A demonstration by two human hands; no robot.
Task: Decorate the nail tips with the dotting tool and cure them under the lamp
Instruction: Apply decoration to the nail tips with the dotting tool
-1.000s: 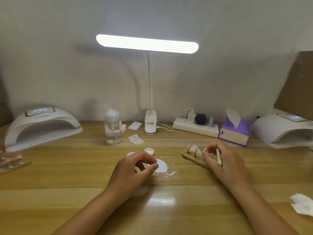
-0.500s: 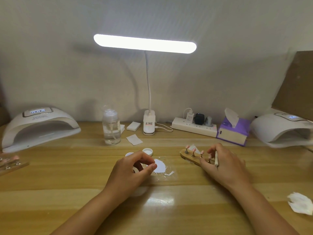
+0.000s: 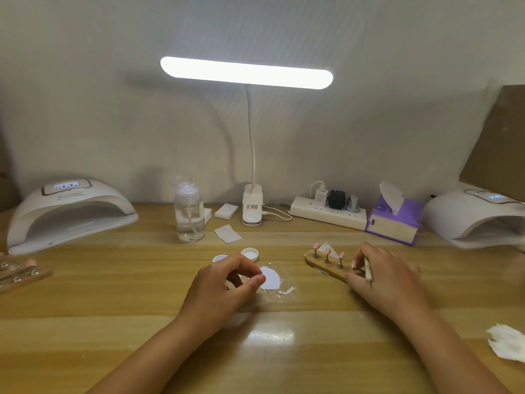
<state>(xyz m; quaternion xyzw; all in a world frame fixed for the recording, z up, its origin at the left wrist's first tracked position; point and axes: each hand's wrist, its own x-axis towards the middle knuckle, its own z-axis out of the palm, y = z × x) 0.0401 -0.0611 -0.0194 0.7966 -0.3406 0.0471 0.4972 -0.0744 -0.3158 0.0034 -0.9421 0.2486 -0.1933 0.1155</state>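
Observation:
A wooden holder (image 3: 318, 264) with three pink nail tips (image 3: 327, 252) on metal stands lies right of centre on the table. My right hand (image 3: 389, 280) rests on the holder's near end and grips a thin white dotting tool (image 3: 368, 271), which points down toward me. My left hand (image 3: 224, 285) is curled over the edge of a white paint patch (image 3: 271, 277) on a clear sheet; what its fingers pinch is hidden. Two white curing lamps stand at the far left (image 3: 71, 211) and far right (image 3: 477, 220).
Two small white pots (image 3: 250, 254) sit behind my left hand. A clear pump bottle (image 3: 189, 214), a lit desk lamp's base (image 3: 252, 207), a power strip (image 3: 326, 213) and a purple tissue box (image 3: 393, 220) line the back. Another nail holder (image 3: 20, 273) lies far left, a crumpled tissue (image 3: 508, 344) near right.
My right hand has slid a little lower along the wooden holder with the dotting tool. My left hand has stayed in place.

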